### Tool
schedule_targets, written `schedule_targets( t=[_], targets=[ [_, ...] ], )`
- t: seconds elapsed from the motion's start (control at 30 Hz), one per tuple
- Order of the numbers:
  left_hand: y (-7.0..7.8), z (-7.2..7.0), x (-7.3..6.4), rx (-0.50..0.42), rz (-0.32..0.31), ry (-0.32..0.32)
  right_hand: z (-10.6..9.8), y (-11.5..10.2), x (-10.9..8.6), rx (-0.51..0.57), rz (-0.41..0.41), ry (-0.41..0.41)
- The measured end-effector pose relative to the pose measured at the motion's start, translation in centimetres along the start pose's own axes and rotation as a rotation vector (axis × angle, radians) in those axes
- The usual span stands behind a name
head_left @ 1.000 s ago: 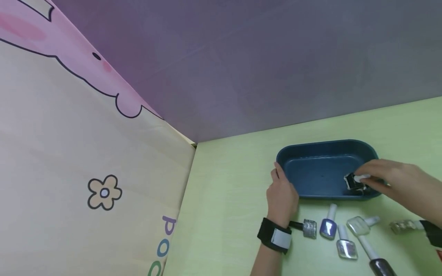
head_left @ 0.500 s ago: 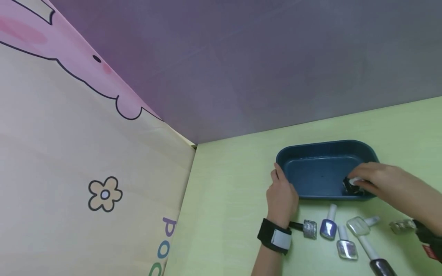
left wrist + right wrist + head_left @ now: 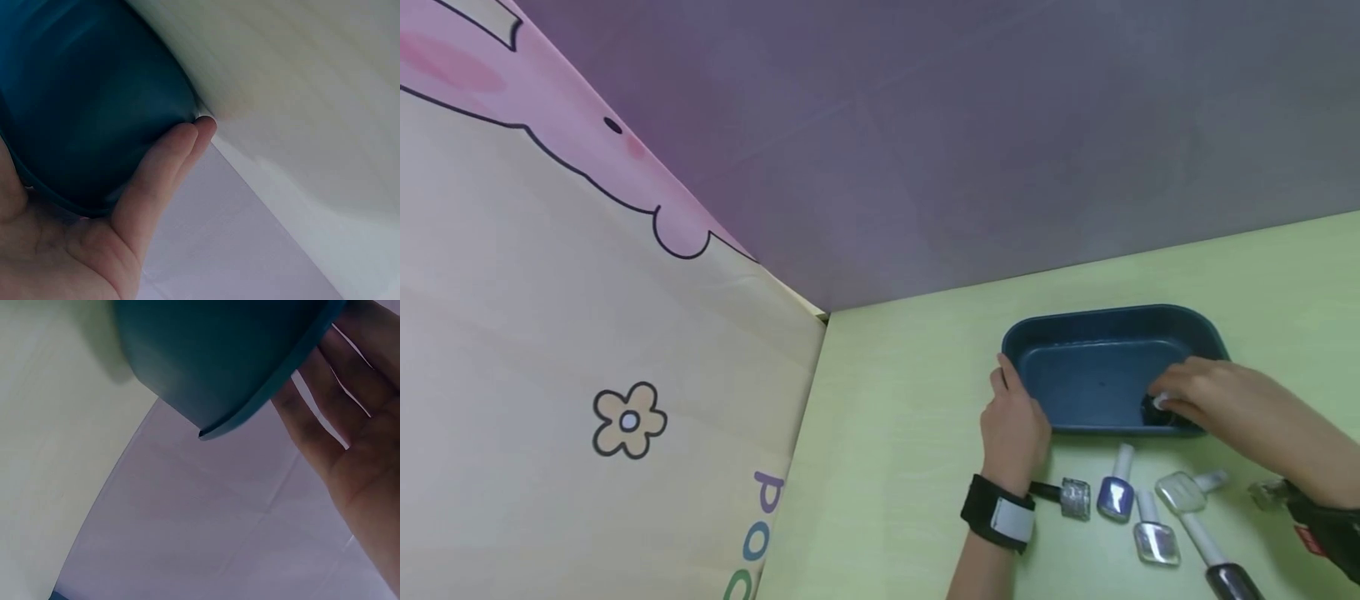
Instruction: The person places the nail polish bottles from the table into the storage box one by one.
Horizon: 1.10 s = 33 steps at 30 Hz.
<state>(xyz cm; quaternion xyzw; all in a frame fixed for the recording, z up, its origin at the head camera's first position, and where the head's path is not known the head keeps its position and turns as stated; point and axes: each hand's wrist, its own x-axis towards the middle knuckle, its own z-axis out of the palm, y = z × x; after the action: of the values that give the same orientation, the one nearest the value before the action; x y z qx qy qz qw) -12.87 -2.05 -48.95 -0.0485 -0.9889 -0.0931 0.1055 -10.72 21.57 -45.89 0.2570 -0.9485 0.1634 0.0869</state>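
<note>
At the left end of a dark blue tray [image 3: 1093,375], my left hand [image 3: 1015,425] rests against the outer wall. In the left wrist view its nearly straight fingers [image 3: 156,165] lie along that wall. My right hand [image 3: 1213,396] reaches over the right end of the tray and pinches the white cap of a dark nail polish bottle [image 3: 1153,411], low inside near the front right. Fingers and palm hide part of this bottle. In the right wrist view the other fingers [image 3: 306,431] spread beside the tray's rim, and the bottle is out of sight.
Several nail polish bottles lie on the green table in front of the tray: silver glitter [image 3: 1075,498], purple [image 3: 1116,497], pearly [image 3: 1156,542], clear [image 3: 1182,492], and dark [image 3: 1232,581]. Another [image 3: 1268,493] is partly behind the right wrist. A grey-purple panel [image 3: 925,167] stands behind.
My right hand has moved a little left and down inside the tray with the dark nail polish bottle. The left hand stays against the tray's left end.
</note>
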Motion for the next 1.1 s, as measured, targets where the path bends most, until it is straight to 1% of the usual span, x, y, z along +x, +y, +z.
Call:
schedule_targets(
  t=[0.33, 0.5, 0.83, 0.97, 1.1],
  targets=[
    [0.1, -0.1, 0.1, -0.019, -0.004, -0.009, 0.2, 0.4, 0.0, 0.013, 0.005, -0.025],
    [0.1, -0.2, 0.0, -0.012, -0.001, -0.008, 0.2, 0.4, 0.0, 0.023, 0.008, -0.034],
    [0.0, -0.3, 0.0, -0.013, -0.002, -0.026, -0.1, 0.0, 0.0, 0.028, 0.038, -0.050],
    [-0.1, -0.3, -0.1, -0.018, -0.001, -0.028, -0.6, -0.5, 0.0, 0.016, 0.044, -0.032],
    [-0.2, -0.3, -0.1, -0.015, 0.004, -0.023, -1.2, -1.1, -0.2, -0.001, 0.026, 0.020]
  ],
)
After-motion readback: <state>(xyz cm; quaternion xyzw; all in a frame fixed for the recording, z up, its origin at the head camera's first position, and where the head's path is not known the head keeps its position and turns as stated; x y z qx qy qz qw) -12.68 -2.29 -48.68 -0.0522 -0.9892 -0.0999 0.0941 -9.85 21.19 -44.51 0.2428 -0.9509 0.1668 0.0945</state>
